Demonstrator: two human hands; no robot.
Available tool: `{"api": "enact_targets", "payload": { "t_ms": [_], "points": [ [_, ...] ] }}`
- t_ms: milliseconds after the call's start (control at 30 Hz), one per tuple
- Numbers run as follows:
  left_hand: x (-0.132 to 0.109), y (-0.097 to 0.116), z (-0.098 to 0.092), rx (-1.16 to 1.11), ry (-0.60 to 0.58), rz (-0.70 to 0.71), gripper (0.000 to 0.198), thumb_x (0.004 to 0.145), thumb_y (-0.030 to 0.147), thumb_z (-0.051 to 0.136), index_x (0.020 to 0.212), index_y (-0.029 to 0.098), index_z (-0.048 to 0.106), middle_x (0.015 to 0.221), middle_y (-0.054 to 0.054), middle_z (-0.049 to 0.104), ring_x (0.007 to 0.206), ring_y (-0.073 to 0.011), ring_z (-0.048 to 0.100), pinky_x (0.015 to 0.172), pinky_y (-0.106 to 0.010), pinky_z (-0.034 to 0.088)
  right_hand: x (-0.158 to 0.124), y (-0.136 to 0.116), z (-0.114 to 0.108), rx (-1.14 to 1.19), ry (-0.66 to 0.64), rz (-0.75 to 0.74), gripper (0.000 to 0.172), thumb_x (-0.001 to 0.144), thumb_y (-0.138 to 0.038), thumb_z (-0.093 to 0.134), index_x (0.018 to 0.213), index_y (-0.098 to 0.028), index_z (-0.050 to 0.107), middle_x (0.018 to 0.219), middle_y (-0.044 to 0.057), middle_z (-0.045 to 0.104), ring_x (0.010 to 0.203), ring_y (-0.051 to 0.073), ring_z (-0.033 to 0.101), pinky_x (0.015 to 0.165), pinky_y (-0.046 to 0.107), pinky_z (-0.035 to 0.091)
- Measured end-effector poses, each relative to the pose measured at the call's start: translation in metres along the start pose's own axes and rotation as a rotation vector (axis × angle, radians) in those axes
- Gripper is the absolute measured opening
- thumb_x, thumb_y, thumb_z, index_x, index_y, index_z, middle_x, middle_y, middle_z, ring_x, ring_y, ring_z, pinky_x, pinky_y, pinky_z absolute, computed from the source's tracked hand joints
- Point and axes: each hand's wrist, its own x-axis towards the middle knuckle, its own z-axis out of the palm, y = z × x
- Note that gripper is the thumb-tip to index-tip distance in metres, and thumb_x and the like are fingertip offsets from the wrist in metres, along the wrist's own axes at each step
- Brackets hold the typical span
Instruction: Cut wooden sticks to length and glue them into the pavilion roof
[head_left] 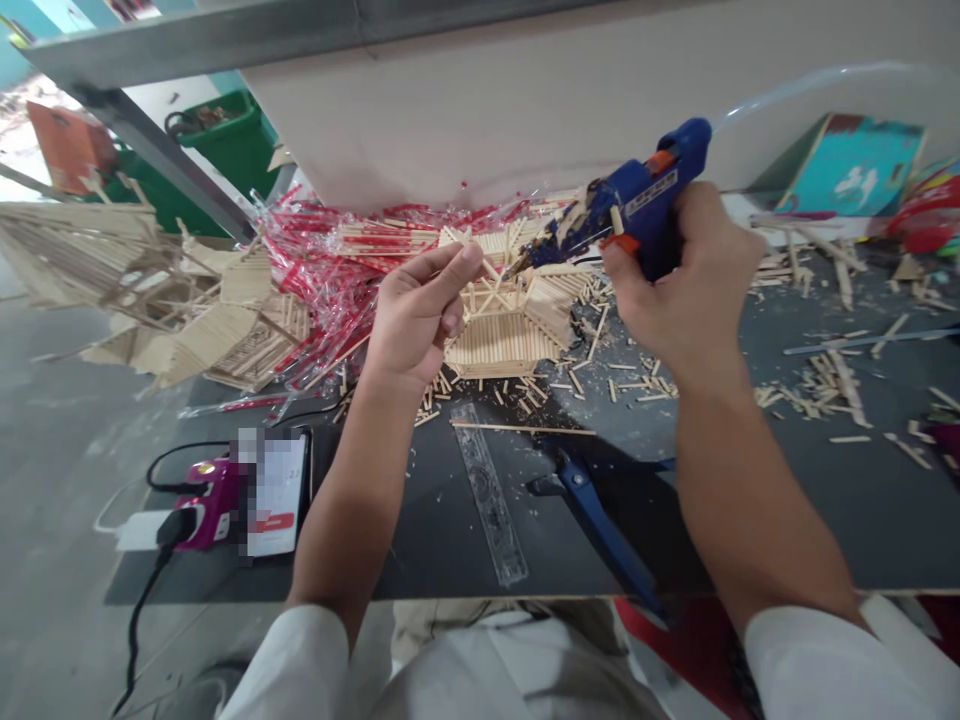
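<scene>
The model is hemmed in behind by a board and on its left by heaped red wrappers. In front of it, bare mat is crossed only by a ruler and scissors. Right of it, loose sticks are strewn, perhaps thinly enough for passage.

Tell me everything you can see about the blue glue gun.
The glue gun is dark blue plastic with an orange trigger and a white side label. The right hand is closed around its grip, a finger on the trigger. It hangs tilted, nozzle pointing down-left at a thin stick pinched in the left hand.
</scene>
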Motion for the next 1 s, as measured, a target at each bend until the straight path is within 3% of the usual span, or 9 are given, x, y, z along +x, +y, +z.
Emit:
{"api": "enact_targets", "payload": {
  "t_ms": [267,567,800,1000],
  "points": [
    [0.000,-0.003,0.002,0.012,-0.040,0.009,0.035,0.096,0.062,0.077,0.099,0.027,0.079,0.089,-0.001,0.078,0.046,-0.0037,0.045,0.039,-0.026,0.033,0.000,0.002,0.001,0.001,-0.001,-0.004,0.028,0.093,-0.059,0.067,0.104,-0.033,0.065,0.084,0.006,0.072,0.081,0.034,0.071,0.068,0.048,0.055],
    [-0.008,0.016,0.017,-0.339,0.070,-0.209,0.024,0.084,0.037,0.095,0.084,0.021,0.077,0.081,0.001,0.076,0.042,0.0009,0.037,0.036,-0.019,0.029,-0.001,-0.003,-0.011,0.007,-0.120,0.074,0.021,0.097,-0.048,0.066,0.111,-0.032,0.066,0.097,0.010,0.075,0.095,0.034,0.072,0.076,0.047,0.055],
    [-0.008,0.016,0.017,-0.388,0.060,-0.233,0.023,0.085,0.033,0.095,0.083,0.020,0.077,0.081,0.002,0.076,0.042,0.0019,0.039,0.036,-0.016,0.031,-0.002,-0.001,-0.010,-0.019,-0.135,0.090,0.027,0.093,-0.046,0.067,0.115,-0.030,0.064,0.104,0.011,0.076,0.100,0.036,0.072,0.084,0.049,0.053],
    [-0.008,0.019,0.018,-0.401,0.053,-0.251,0.024,0.084,0.030,0.096,0.080,0.019,0.075,0.080,0.002,0.074,0.042,0.0025,0.038,0.036,-0.015,0.030,0.002,-0.009,-0.019,-0.066,-0.231,0.132,0.030,0.100,-0.050,0.060,0.121,-0.030,0.064,0.109,0.013,0.076,0.106,0.037,0.071,0.084,0.048,0.054]
  ]
}}
